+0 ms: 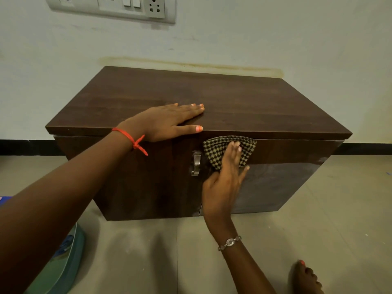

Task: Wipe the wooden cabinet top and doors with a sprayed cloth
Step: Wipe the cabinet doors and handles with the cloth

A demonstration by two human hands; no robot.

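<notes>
A low dark wooden cabinet (244, 102) stands on the floor against the wall. My left hand (167, 122) lies flat, fingers together, on the front edge of its top, holding nothing. My right hand (224, 181) presses a black-and-tan checked cloth (229, 148) flat against the upper part of the right door (275, 179), just under the top's lip. A metal handle (196, 163) sits on the left door (137, 177), right beside the cloth.
A white wall with a switch and socket panel (114, 6) rises behind the cabinet. A teal cushion or mat (61, 266) lies on the tiled floor at lower left. A bare foot (305, 279) shows at lower right.
</notes>
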